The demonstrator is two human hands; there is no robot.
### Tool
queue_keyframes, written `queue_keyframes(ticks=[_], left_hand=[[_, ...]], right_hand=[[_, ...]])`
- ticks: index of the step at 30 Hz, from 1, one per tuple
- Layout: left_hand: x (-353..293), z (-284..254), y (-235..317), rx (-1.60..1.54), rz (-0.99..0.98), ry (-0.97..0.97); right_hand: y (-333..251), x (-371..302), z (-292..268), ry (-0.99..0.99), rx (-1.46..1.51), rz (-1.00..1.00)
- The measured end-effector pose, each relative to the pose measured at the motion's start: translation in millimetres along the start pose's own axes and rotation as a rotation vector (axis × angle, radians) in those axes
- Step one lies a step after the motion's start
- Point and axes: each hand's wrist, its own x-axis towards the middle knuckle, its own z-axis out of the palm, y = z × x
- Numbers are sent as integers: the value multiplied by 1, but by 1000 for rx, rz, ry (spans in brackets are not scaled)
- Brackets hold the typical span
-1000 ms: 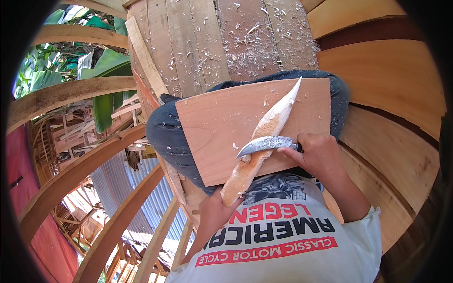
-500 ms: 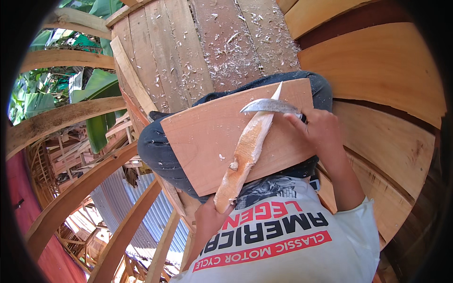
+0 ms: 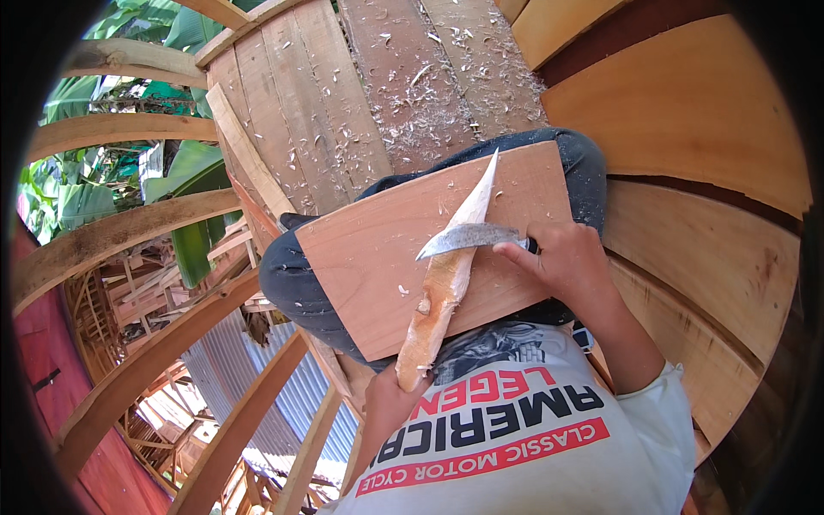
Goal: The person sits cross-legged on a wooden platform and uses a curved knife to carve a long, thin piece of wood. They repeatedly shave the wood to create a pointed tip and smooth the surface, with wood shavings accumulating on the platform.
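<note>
A long piece of wood [image 3: 444, 279] lies slantwise across a flat board [image 3: 360, 257] on my lap. Its far end is pale and whittled to a point, while the near part keeps brownish bark and a small knot. Low in the view, my left hand [image 3: 393, 402] is closed round the near end, its fingers partly hidden beneath. My right hand [image 3: 562, 259] grips the dark handle of a curved knife [image 3: 470, 239], mostly covered by the fingers. The blade crosses the top of the wood near its middle, with its tip pointing left.
Plank flooring [image 3: 343, 103] strewn with pale shavings [image 3: 421, 129] stretches ahead. A slatted wooden railing [image 3: 129, 223] runs along the left, with banana leaves and corrugated metal sheets [image 3: 266, 378] beyond. Broad wooden boards [image 3: 687, 112] line the right side.
My right hand has drawn the knife nearer, from close to the pointed end toward the wood's middle. The wood's tip has shifted slightly left; my left hand keeps its hold.
</note>
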Motion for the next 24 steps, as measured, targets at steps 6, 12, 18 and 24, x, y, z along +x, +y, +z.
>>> queue_keyframes(ticks=[6, 12, 18, 24], left_hand=[[-2, 2, -6, -28, 2, 11], [-6, -2, 1, -16, -28, 10], [-4, 1, -3, 19, -45, 0], [-5, -4, 6, 59, -17, 44]], right_hand=[[9, 16, -10, 94, 42, 152], [50, 35, -16, 241, 67, 354], [12, 3, -18, 83, 39, 137], [18, 16, -4, 153, 26, 130]])
